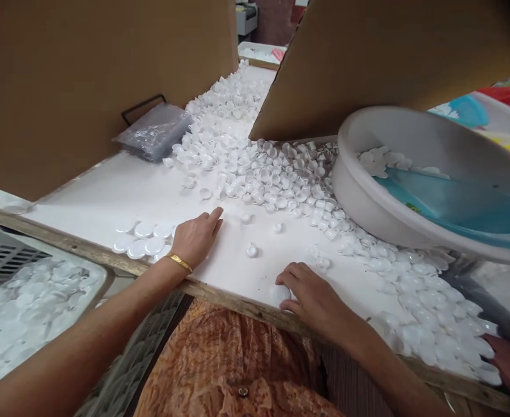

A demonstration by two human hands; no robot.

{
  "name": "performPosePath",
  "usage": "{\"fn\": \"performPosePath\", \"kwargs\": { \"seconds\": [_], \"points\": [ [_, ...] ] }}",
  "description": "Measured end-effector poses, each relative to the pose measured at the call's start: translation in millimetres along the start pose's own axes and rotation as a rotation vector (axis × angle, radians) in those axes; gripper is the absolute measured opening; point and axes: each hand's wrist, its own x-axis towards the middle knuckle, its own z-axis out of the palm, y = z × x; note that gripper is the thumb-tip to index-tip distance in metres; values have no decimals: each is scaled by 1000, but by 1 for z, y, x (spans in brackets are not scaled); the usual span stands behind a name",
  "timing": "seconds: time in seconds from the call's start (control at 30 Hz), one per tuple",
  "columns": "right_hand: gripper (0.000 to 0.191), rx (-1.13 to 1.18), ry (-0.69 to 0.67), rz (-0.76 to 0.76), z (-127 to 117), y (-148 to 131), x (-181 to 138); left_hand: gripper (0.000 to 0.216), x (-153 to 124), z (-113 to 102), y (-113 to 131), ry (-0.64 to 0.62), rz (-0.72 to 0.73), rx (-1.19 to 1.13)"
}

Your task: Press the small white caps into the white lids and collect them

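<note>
White and round, a disc [279,296] could be tipped over the wooden table edge [224,299] if the pinch were loosened; it is held between thumb and bent fingers of the right hand [311,292]. Loose cups [252,251] could be knocked by the left hand [197,237], half extended; whether anything is held beneath cannot be told. Beyond, heaped cups [259,176] could be scattered if the basin [363,208] were nudged.

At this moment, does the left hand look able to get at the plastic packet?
Probably yes: mostly bare white tabletop lies between the left hand and the plastic packet, and nothing tall blocks it.
</note>
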Motion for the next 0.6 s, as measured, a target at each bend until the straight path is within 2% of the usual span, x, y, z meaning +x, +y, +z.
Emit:
{"fn": "performPosePath", "kwargs": {
  "seconds": [0.07, 0.13, 0.27, 0.37, 0.47, 0.6],
  "points": [
    [15, 40, 25, 42, 2, -3, 2, 37, -2, -4, -7, 33, -8, -33],
    [3, 201, 49, 137, 0, -5, 11, 36, -3, -9, -11, 100, -37, -50],
    [7, 776, 139, 356, -2, -9, 41, 35, -8, -14, -3, 151, -11, -149],
    [7, 1047, 184, 450, 4, -15, 68, 32, -13, -12, 11, 112, 88, -350],
    [7, 1111, 171, 510, 12, -19, 87, 32, -17, -8, 24, 30, 135, -507],
    [8, 1103, 129, 559, 17, -16, 94, 30, -19, -7, 34, -35, 131, -590]
  ]
}}
